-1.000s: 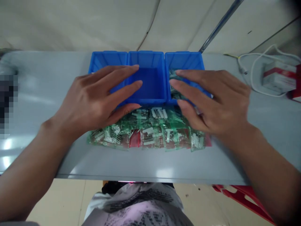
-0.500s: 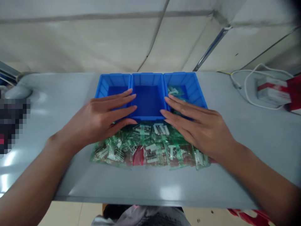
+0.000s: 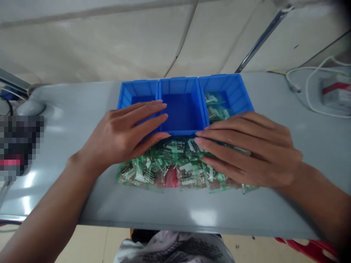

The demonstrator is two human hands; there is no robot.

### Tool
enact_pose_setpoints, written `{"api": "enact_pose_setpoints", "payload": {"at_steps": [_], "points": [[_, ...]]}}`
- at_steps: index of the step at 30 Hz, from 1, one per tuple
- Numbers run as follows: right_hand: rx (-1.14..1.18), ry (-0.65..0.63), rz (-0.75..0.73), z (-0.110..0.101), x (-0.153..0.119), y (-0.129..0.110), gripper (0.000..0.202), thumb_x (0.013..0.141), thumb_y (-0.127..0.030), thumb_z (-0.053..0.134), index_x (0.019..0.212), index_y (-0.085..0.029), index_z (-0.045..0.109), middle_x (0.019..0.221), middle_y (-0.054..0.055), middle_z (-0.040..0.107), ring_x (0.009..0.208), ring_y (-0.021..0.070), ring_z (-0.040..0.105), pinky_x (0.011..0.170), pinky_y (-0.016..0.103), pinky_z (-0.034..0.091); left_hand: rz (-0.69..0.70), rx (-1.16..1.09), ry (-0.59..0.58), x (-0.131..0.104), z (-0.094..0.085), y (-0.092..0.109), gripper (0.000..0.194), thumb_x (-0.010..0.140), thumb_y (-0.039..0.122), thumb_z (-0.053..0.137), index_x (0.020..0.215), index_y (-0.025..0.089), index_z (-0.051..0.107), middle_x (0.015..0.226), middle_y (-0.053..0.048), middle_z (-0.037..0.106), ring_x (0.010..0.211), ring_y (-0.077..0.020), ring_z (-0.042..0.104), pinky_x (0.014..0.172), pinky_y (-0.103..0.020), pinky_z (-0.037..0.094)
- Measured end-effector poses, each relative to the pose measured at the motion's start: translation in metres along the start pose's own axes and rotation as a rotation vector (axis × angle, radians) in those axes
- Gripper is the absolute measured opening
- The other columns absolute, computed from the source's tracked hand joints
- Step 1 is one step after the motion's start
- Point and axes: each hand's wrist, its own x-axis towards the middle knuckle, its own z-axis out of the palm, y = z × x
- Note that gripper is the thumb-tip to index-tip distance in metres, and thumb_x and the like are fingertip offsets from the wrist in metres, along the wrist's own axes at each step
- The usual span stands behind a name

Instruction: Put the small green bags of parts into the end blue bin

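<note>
Both hands flat and spread, holding nothing: left hand at 9 o'clock and right hand at 3 over the pile of green packets, so looks like pre-sorting, next probably pinching one for the blue bins at 12.

blue bins: 3 | hands: 2 | packet pile: 1

I see a grey desk carrying three blue bins side by side: the left bin, the middle bin and the right bin, which holds a few packets. Just in front of them lies a heap of green packets. At the far right lie a white cable and a red-and-white box.
</note>
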Motion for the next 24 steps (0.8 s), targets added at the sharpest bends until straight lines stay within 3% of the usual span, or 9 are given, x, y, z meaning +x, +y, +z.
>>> {"api": "enact_pose_setpoints", "payload": {"at_steps": [3, 6, 10, 13, 19, 22, 24], "points": [[-0.049, -0.022, -0.056, 0.0, 0.001, -0.004, 0.038, 0.085, -0.032, 0.085, 0.116, -0.014, 0.075, 0.104, 0.007, 0.081, 0.099, 0.0254, 0.077, 0.073, 0.043, 0.062, 0.042, 0.072, 0.05, 0.0, -0.001, 0.0, 0.028, 0.102, 0.03, 0.066, 0.125, 0.014, 0.067, 0.129, -0.012, 0.075, 0.12, -0.0261, 0.074, 0.097, -0.04, 0.068], [-0.05, -0.008, -0.09, 0.0, 0.002, -0.006, 0.033, 0.084, -0.025, 0.085, 0.113, -0.015, 0.074, 0.096, 0.004, 0.081, 0.095, 0.0236, 0.077, 0.069, 0.041, 0.061, 0.07, 0.135, 0.063, 0.0, -0.003, 0.0, 0.022, 0.103, 0.028, 0.063, 0.12, 0.016, 0.067, 0.119, -0.007, 0.077, 0.108, -0.0247, 0.078, 0.083, -0.037, 0.069], [0.016, -0.044, -0.068, -0.004, 0.002, -0.01, 0.031, 0.085, -0.014, 0.08, 0.115, -0.015, 0.073, 0.094, 0.008, 0.08, 0.094, 0.0258, 0.077, 0.07, 0.043, 0.062, 0.075, 0.169, 0.058, -0.001, -0.005, 0.001, 0.022, 0.102, 0.026, 0.06, 0.121, 0.016, 0.067, 0.107, -0.003, 0.076, 0.098, -0.0237, 0.079, 0.073, -0.035, 0.067], [0.021, -0.057, -0.062, -0.008, 0.002, -0.012, 0.033, 0.086, -0.014, 0.079, 0.119, -0.013, 0.072, 0.099, 0.012, 0.08, 0.098, 0.0281, 0.077, 0.071, 0.045, 0.062, 0.077, 0.184, 0.073, -0.001, -0.006, 0.004, 0.022, 0.101, 0.025, 0.059, 0.119, 0.016, 0.068, 0.105, -0.002, 0.076, 0.094, -0.0234, 0.079, 0.068, -0.035, 0.065], [-0.048, -0.006, -0.096, -0.001, 0.002, -0.009, 0.034, 0.081, -0.021, 0.086, 0.112, -0.013, 0.074, 0.094, 0.01, 0.081, 0.086, 0.0254, 0.077, 0.065, 0.041, 0.06, 0.071, 0.184, 0.073, 0.002, -0.003, 0.002, 0.017, 0.1, 0.024, 0.062, 0.114, 0.017, 0.068, 0.104, -0.001, 0.076, 0.091, -0.0219, 0.079, 0.069, -0.032, 0.065], [-0.056, 0.057, -0.116, 0.002, 0.001, -0.006, 0.029, 0.078, -0.015, 0.086, 0.104, -0.011, 0.073, 0.086, 0.011, 0.079, 0.08, 0.0252, 0.075, 0.064, 0.041, 0.061, 0.043, 0.175, 0.059, 0.0, -0.008, -0.001, 0.019, 0.103, 0.026, 0.057, 0.118, 0.022, 0.068, 0.107, 0.003, 0.076, 0.096, -0.0174, 0.077, 0.078, -0.031, 0.065], [-0.058, 0.059, -0.124, 0.003, 0.001, -0.005, 0.028, 0.078, -0.014, 0.086, 0.103, -0.011, 0.073, 0.085, 0.01, 0.079, 0.079, 0.0241, 0.075, 0.065, 0.041, 0.062, -0.051, 0.029, 0.057, -0.007, -0.016, 0.009, 0.022, 0.102, 0.029, 0.061, 0.122, 0.024, 0.069, 0.114, 0.002, 0.074, 0.106, -0.0183, 0.073, 0.09, -0.035, 0.064]]}}
